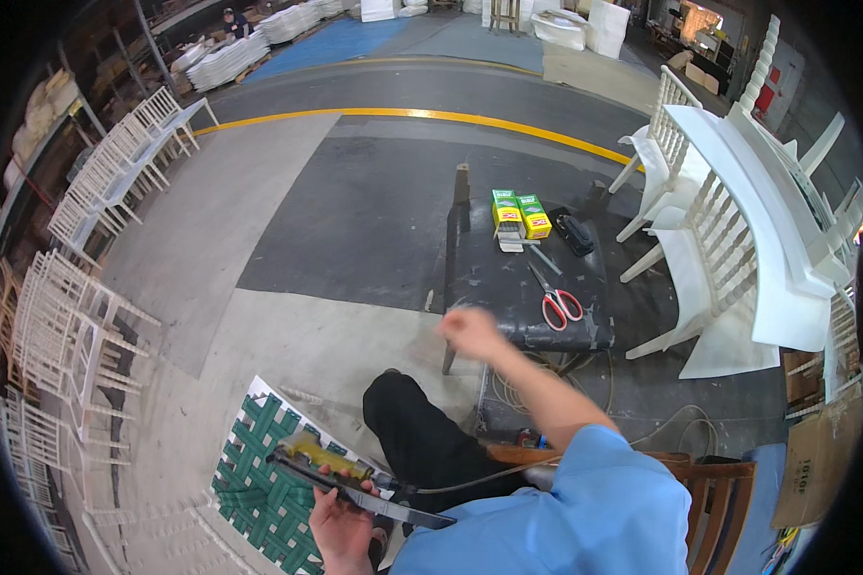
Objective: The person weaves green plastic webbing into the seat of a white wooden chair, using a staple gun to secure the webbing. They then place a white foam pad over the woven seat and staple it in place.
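My left hand (340,525) grips a yellow and black pneumatic stapler (340,474) low in the view, with its thin hose (494,472) running off to the right. The tool lies over a white seat frame woven with green webbing (259,484) on the floor. My right hand (470,331) is stretched forward and blurred, at the near left edge of a black padded stool (508,278). On that stool lie red-handled scissors (558,305), two green and yellow boxes (520,213) and a black tool (575,233). Whether the right hand holds anything is unclear.
Stacked white chairs (738,220) stand close at the right. Rows of bare chair frames (77,316) line the left side. A wooden chair (714,479) is beside me, a cardboard box (815,460) at the lower right. A yellow floor line (403,115) curves across the back.
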The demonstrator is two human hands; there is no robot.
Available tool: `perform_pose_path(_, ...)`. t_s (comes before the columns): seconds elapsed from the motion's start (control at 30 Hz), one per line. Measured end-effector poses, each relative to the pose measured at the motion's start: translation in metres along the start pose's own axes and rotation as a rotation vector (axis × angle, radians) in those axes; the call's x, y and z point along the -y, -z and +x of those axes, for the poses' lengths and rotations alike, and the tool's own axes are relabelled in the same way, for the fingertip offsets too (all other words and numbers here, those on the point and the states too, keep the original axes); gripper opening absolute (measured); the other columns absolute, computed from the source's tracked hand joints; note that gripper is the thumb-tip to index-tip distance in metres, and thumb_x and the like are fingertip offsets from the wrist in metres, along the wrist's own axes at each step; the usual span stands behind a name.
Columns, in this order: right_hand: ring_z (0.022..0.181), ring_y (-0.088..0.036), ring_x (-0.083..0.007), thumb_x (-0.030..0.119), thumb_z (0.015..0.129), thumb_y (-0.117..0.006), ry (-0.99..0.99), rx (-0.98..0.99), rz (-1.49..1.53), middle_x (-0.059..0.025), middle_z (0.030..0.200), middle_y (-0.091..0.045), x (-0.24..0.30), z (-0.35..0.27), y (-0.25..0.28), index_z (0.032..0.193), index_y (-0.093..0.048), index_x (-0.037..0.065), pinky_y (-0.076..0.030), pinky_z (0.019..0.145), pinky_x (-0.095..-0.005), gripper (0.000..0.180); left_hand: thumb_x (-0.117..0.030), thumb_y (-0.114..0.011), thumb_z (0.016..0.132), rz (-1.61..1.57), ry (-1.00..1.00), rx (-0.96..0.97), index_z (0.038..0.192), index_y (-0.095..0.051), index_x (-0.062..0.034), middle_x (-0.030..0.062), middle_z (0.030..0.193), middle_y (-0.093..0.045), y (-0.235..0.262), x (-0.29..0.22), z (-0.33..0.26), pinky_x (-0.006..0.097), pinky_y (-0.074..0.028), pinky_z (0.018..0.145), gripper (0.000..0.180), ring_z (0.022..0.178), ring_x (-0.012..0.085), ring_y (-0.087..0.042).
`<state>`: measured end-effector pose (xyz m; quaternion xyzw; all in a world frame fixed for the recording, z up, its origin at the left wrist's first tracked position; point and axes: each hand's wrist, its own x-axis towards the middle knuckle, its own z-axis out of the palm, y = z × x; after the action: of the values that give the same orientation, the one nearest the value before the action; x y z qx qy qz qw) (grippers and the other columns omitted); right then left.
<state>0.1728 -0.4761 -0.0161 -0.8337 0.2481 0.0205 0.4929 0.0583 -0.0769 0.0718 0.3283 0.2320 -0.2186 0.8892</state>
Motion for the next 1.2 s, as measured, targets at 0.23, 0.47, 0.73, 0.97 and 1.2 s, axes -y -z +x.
perform_pose_path(0.23, 0.120, -0.065, -0.0385, 0.021, 0.090, -0.076, -0.255, -0.694, -0.466, -0.0166, 0.123, -0.070, -0.094, 0.058, 0.162, 0.123, -0.072, 0.010, -0.054, 0.101, -0.0504, 0.035, -0.013, -0.069, 0.099, 0.040, 0.095, -0.121, 0.103, -0.073, -0.0110, 0.0031, 0.097, -0.077, 0.001, -0.018, -0.016, 0.036, -0.056, 0.085, 0.006, 0.090, 0.0196, -0.072)
perform_pose_path(0.47, 0.115, -0.070, -0.0411, 0.012, 0.092, -0.062, -0.288, -0.660, -0.560, -0.0199, 0.119, -0.074, -0.117, 0.043, 0.171, 0.120, -0.072, 0.011, -0.055, 0.096, -0.0529, 0.031, -0.009, -0.063, 0.094, -0.055, -0.033, -0.175, 0.152, -0.049, -0.0271, 0.0063, 0.136, -0.063, 0.023, -0.003, -0.008, 0.067, -0.047, 0.109, 0.062, 0.126, 0.0469, -0.061)
perform_pose_path(0.73, 0.080, -0.065, -0.0114, 0.001, 0.092, -0.074, 0.208, -0.174, 0.178, -0.0023, 0.093, -0.071, -0.030, -0.057, 0.039, 0.109, -0.074, 0.000, -0.053, 0.077, -0.0278, 0.017, -0.011, -0.062, 0.103, -0.071, -0.036, 0.013, 0.162, -0.034, -0.0269, 0.0032, 0.136, -0.058, 0.035, 0.006, -0.001, 0.059, -0.050, 0.104, 0.066, 0.129, 0.0390, -0.062)
perform_pose_path(0.97, 0.073, -0.070, -0.0180, 0.005, 0.087, -0.078, 0.816, 0.442, 0.049, -0.0089, 0.087, -0.069, 0.148, -0.156, -0.095, 0.104, -0.078, 0.003, -0.056, 0.064, -0.0326, 0.017, -0.013, -0.061, 0.107, 0.002, -0.076, 0.011, 0.161, -0.034, -0.0300, -0.0021, 0.139, -0.059, 0.019, 0.013, -0.004, 0.049, -0.055, 0.099, 0.062, 0.121, 0.0213, -0.066)
perform_pose_path(1.2, 0.083, -0.072, -0.0358, 0.015, 0.088, -0.073, 0.953, 0.566, -0.403, -0.0158, 0.095, -0.068, 0.205, -0.199, -0.133, 0.103, -0.077, 0.004, -0.059, 0.077, -0.0457, 0.019, -0.010, -0.060, 0.107, -0.019, -0.173, 0.089, 0.161, -0.033, -0.0223, 0.0040, 0.141, -0.057, 0.025, 0.018, -0.014, 0.045, -0.056, 0.102, 0.063, 0.122, 0.0183, -0.064)
